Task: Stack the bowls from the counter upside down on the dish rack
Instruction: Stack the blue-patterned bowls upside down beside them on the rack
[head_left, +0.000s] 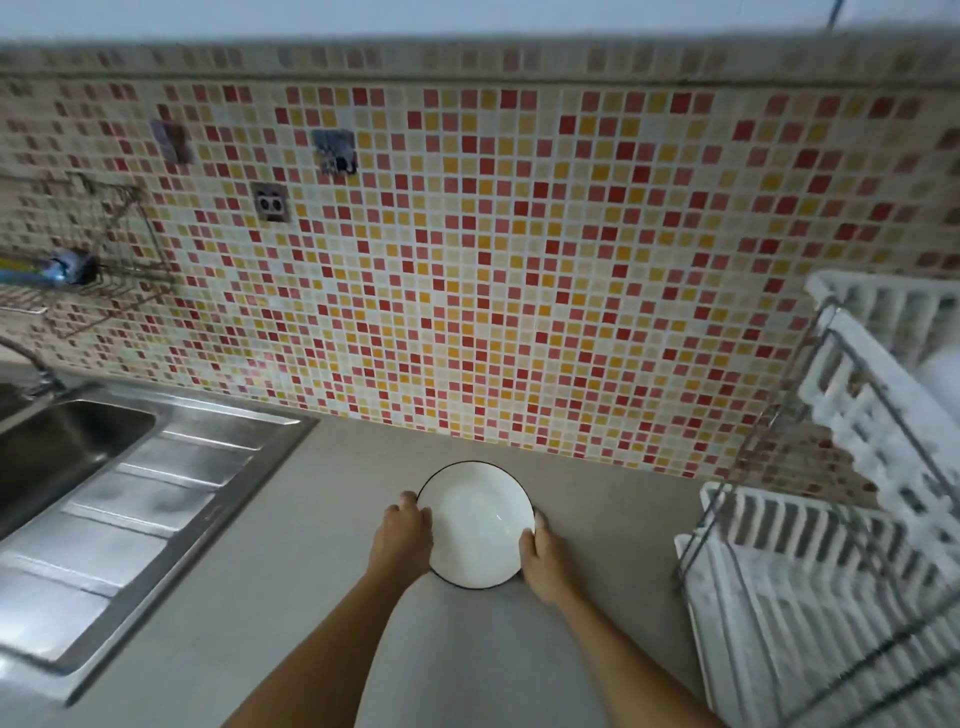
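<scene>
A white bowl (474, 525) with a thin dark rim sits right way up on the grey counter (291, 613), close to the tiled wall. My left hand (402, 538) grips its left edge and my right hand (543, 558) grips its right edge. The white two-tier dish rack (810, 597) with a metal frame stands to the right of the bowl. A pale rounded shape (943, 384) lies on the rack's upper tier at the frame edge; I cannot tell what it is.
A steel sink (67, 441) with a ribbed drainboard (135, 530) fills the left side. A wire wall shelf (98, 270) hangs above it. The mosaic-tiled wall (467, 260) carries a socket (271, 201) and hooks (336, 150).
</scene>
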